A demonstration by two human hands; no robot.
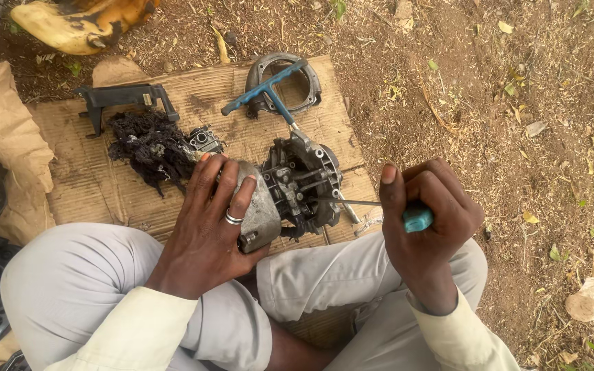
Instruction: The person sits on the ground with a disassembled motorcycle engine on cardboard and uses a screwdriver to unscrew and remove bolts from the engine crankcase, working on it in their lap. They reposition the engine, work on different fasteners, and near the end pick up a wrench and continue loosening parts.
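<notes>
The fingers of the left hand (204, 227) wrap tight around the grey metal engine block (290, 192) on the lap. The right hand (427, 220) grips the blue-handled screwdriver (379, 206); keep its tip straight.

Your left hand (204, 227) wears a plain silver-coloured ring (234, 218) on one finger; your right hand (426, 220) shows no ring. Your fingernails are short and look faintly orange. Both your arms are covered to the wrist by long sleeves (139, 323) of pale cream cloth, loose and softly creased at the cuffs. Your trousers (77, 275) are light grey, smooth, with folds over the knees and a seam near the right thigh.
</notes>
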